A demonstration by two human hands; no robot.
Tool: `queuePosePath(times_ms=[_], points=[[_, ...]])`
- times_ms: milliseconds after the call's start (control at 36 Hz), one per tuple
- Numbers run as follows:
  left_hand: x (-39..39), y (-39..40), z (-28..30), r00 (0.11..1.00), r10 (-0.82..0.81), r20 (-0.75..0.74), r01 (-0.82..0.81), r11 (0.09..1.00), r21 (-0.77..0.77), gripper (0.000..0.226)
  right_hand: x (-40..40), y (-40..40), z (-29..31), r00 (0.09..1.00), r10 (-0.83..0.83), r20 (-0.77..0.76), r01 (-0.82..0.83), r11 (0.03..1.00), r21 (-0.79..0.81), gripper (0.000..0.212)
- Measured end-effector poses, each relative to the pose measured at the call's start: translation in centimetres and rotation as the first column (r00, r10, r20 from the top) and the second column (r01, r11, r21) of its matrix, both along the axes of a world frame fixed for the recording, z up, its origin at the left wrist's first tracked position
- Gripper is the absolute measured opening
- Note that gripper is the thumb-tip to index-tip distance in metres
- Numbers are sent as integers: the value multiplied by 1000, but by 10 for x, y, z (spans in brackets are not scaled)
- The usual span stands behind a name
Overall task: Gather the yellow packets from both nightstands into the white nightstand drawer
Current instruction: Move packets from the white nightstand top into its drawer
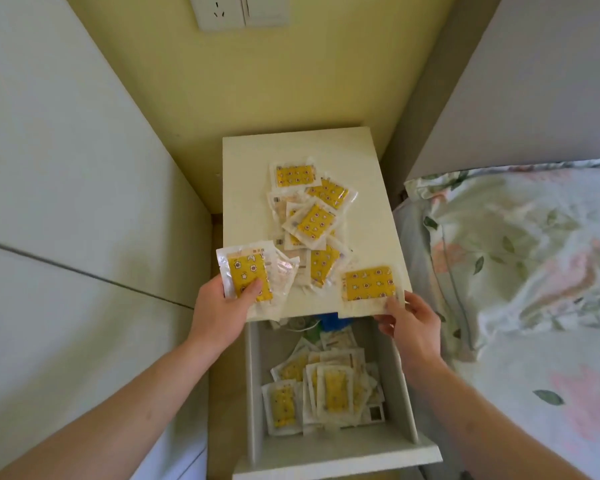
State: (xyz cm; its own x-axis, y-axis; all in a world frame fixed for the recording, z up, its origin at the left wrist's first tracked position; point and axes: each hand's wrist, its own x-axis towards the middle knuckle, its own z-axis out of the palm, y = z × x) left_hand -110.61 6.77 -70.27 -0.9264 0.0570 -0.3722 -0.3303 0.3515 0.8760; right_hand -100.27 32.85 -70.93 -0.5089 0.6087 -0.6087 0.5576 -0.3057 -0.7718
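Note:
A white nightstand [246, 188] stands against the yellow wall with its drawer [329, 448] pulled out toward me. Several yellow packets [314, 221] in clear wrappers lie heaped on its top. More packets [333, 389] lie inside the drawer. My left hand [222, 311] grips a small stack of packets [250, 275] over the top's front left corner, thumb on the yellow face. My right hand [411, 322] pinches the near edge of a single packet [369, 284] lying at the front right corner of the top.
A bed with a floral cover [520, 271] runs along the right of the nightstand. A pale wardrobe panel [66, 202] closes in the left. A wall socket and switch [239, 10] sit above. A blue object [329, 322] shows at the drawer's back.

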Motion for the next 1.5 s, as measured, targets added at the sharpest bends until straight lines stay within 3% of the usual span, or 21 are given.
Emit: queuePosePath(times_ms=[194, 361, 500, 556, 944, 1139, 1222, 1500], points=[[62, 0, 6, 993, 56, 106, -59, 998, 22, 10, 82, -22, -26, 977, 94, 192, -82, 994, -71, 10], [102, 5, -1, 972, -4, 234, 3, 1000, 5, 12, 108, -38, -45, 943, 167, 287, -131, 982, -139, 17], [126, 10, -8, 954, -21, 300, 28, 999, -16, 11, 121, -42, -47, 859, 286, 425, -280, 957, -79, 53], [133, 12, -11, 946, -30, 323, 39, 999, -23, 12, 128, -40, -43, 832, 324, 449, -335, 940, -58, 54], [153, 36, -35, 883, -214, 417, 277, 956, -95, 13, 155, -20, -37, 794, 383, 471, -446, 895, 25, 45], [151, 51, -46, 835, -352, 422, 463, 864, -197, 26, 156, -20, -38, 802, 370, 468, -425, 905, 13, 43], [154, 55, -47, 813, -365, 454, 501, 836, -223, 34, 157, -22, -38, 812, 365, 455, -416, 909, 13, 42], [152, 41, -55, 769, -388, 508, 542, 817, -196, 31, 162, -24, -36, 809, 380, 448, -432, 902, 17, 39]])
